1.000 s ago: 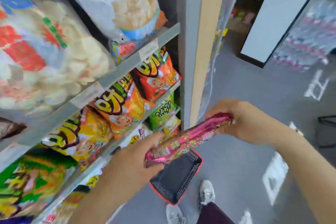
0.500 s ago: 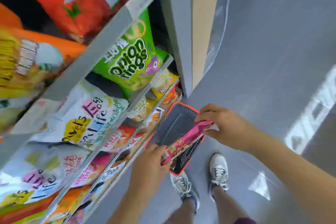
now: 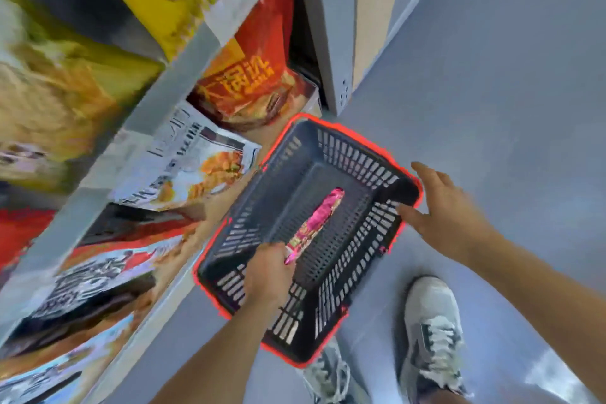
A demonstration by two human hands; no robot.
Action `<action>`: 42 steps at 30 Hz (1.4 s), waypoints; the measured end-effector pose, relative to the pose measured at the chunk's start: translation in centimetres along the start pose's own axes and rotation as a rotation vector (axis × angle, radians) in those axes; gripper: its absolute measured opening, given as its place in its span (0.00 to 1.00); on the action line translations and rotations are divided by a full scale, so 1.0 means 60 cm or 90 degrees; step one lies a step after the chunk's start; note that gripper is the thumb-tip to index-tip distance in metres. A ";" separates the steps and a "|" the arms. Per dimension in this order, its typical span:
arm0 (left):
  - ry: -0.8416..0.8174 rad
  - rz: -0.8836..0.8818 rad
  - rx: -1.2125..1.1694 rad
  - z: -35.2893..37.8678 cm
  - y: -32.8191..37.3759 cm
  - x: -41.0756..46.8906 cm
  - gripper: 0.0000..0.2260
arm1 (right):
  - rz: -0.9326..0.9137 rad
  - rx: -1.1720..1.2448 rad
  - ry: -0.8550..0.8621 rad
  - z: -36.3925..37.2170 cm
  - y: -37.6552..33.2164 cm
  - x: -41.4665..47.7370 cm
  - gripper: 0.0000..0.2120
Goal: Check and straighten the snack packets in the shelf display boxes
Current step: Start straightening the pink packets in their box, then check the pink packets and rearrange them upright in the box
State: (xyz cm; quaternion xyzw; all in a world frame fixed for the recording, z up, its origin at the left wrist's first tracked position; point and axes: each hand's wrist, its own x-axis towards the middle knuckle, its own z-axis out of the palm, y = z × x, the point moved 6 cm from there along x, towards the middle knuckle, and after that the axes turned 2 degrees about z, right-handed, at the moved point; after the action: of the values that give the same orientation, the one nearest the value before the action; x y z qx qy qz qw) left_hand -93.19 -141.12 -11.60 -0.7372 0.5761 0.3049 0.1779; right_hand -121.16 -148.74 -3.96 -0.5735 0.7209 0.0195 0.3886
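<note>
A long pink snack packet point(image 3: 316, 221) lies inside a black shopping basket with a red rim point(image 3: 370, 147) on the floor. My left hand point(image 3: 267, 274) reaches into the basket and pinches the packet's near end. My right hand point(image 3: 444, 211) hovers at the basket's right rim with its fingers spread and holds nothing. Snack bags fill the shelves on the left, among them a white bag point(image 3: 187, 167) and a red bag point(image 3: 252, 92).
Grey shelf rails point(image 3: 170, 85) run diagonally across the left. A grey and wood shelf end post point(image 3: 347, 26) stands behind the basket. My two sneakers point(image 3: 429, 334) stand on the grey floor just below the basket.
The view dropped to the lower shelves and the floor. The pink packet went down into the basket. My right hand let go of it and moved to the basket's right rim.
</note>
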 end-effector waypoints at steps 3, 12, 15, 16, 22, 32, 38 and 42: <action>0.040 -0.004 -0.043 0.047 0.005 0.067 0.09 | -0.053 -0.048 0.062 0.021 0.000 0.034 0.29; 0.009 -0.118 -0.153 0.082 -0.004 0.114 0.28 | -0.088 -0.073 0.100 0.022 0.005 0.024 0.29; 0.012 -0.095 -0.155 0.055 -0.014 0.085 0.32 | -0.059 -0.044 0.079 0.008 -0.004 0.004 0.29; 0.016 -0.088 -0.158 0.042 -0.016 0.071 0.31 | -0.052 -0.038 0.078 0.000 -0.011 -0.008 0.29; 0.025 -0.117 -0.237 -0.069 -0.042 -0.053 0.17 | -0.058 0.013 0.077 -0.072 -0.070 -0.099 0.25; 0.218 0.120 -0.327 -0.547 0.079 -0.490 0.09 | -0.248 0.106 0.116 -0.407 -0.329 -0.387 0.11; 0.403 0.326 -0.186 -0.900 0.159 -0.785 0.12 | -0.450 0.091 0.172 -0.648 -0.540 -0.606 0.07; 0.574 0.414 -0.057 -1.078 0.181 -0.951 0.12 | -0.594 0.153 0.210 -0.784 -0.649 -0.731 0.08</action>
State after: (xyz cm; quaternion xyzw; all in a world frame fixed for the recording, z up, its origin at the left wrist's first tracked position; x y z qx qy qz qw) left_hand -96.31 -141.51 75.27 -0.5859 0.7794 0.0227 -0.2208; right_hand -111.90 -148.73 70.67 -0.7812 0.4367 -0.3301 0.3000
